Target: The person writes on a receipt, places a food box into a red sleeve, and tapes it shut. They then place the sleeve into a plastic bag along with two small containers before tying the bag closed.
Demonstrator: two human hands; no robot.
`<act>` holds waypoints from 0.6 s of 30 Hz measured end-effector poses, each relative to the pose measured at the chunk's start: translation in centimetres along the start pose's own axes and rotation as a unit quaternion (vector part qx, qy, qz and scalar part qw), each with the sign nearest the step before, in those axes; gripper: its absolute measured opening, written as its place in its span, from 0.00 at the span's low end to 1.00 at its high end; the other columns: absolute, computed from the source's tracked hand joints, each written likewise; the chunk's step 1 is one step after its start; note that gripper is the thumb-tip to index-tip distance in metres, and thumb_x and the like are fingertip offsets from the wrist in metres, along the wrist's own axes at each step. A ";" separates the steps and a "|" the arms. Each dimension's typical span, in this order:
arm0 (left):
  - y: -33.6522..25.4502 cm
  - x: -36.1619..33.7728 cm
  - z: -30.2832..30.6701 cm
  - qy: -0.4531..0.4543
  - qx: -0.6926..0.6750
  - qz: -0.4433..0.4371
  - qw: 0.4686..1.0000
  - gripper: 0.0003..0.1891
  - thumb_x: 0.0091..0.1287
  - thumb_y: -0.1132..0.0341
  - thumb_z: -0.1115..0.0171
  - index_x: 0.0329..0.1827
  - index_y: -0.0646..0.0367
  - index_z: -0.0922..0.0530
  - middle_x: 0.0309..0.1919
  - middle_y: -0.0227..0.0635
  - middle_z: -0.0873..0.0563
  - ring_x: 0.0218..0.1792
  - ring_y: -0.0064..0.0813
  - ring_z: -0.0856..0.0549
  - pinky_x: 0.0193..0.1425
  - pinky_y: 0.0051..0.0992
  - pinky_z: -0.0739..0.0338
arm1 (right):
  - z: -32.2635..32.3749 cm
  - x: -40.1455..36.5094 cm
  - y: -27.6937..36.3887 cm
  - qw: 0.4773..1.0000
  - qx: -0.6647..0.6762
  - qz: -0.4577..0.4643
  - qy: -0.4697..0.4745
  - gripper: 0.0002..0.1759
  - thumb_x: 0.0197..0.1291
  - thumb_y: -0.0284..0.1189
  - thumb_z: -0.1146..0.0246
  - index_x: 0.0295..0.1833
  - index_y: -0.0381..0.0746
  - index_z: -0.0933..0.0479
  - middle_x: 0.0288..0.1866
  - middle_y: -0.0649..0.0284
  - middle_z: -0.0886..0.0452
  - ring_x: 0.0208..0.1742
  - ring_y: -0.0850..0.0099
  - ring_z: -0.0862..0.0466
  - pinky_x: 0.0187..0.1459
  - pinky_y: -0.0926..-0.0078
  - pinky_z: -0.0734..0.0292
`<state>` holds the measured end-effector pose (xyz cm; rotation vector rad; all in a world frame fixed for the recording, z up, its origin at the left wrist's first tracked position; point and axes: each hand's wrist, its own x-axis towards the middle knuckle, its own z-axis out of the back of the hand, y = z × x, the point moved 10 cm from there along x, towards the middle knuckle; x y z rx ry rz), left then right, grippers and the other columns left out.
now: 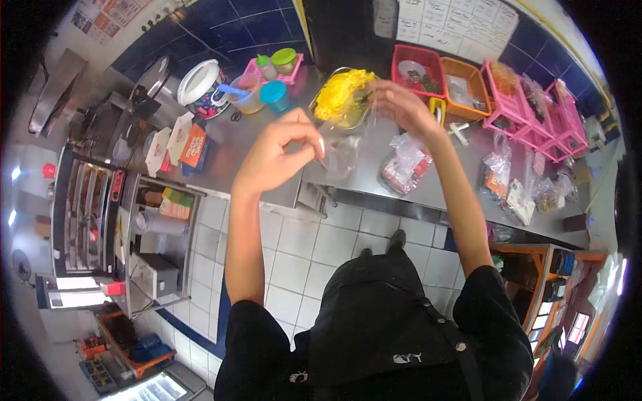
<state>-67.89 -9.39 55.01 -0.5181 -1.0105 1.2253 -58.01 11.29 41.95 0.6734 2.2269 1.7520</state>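
Note:
A clear plastic bag (342, 152) hangs between my two hands above the metal counter. My left hand (279, 150) pinches its left side, thumb and fingers pressed together. At the bag's upper right, my right hand (403, 107) holds its edge with the fingers bent. Behind the bag, a metal tray (349, 125) holds a yellow plastic-like heap (340, 92) and something dark green, seen partly through the film. A clear bag with red packets (406, 167) lies on the counter below my right hand.
Red (419, 67), orange (466, 85) and pink baskets (521, 110) line the back right. A blue-lidded cup (274, 97), a white bucket (202, 87) and small boxes (187, 144) stand at the left. More bagged items (521, 200) lie at the right.

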 end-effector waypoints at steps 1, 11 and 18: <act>-0.4 -0.9 0.3 0.001 0.007 0.008 1.000 0.06 0.61 0.82 0.40 0.31 0.62 0.17 0.34 0.29 0.22 0.35 0.19 0.22 0.38 0.20 0.32 | 1.5 0.1 -4.1 0.997 0.065 -0.011 -0.029 0.30 0.68 0.39 0.32 0.69 0.35 0.28 0.53 0.63 0.16 0.55 0.74 0.18 0.57 0.73 0.24; 0.9 -11.8 2.2 0.020 0.065 0.238 0.969 0.09 0.60 0.84 0.40 0.34 0.61 0.16 0.33 0.31 0.20 0.39 0.23 0.18 0.44 0.24 0.24 | -3.0 4.1 -32.1 0.931 -0.306 -0.037 -0.194 0.51 0.39 0.44 0.15 0.69 0.38 0.30 0.68 0.49 0.22 0.70 0.54 0.23 0.70 0.55 0.29; 1.1 -18.0 2.5 0.029 0.052 0.283 0.957 0.09 0.62 0.82 0.40 0.37 0.58 0.15 0.37 0.30 0.16 0.41 0.26 0.17 0.47 0.26 0.24 | -5.9 5.0 -26.8 1.000 -0.011 -0.017 -0.020 0.40 0.51 0.42 0.19 0.68 0.46 0.28 0.68 0.50 0.21 0.69 0.54 0.22 0.70 0.53 0.29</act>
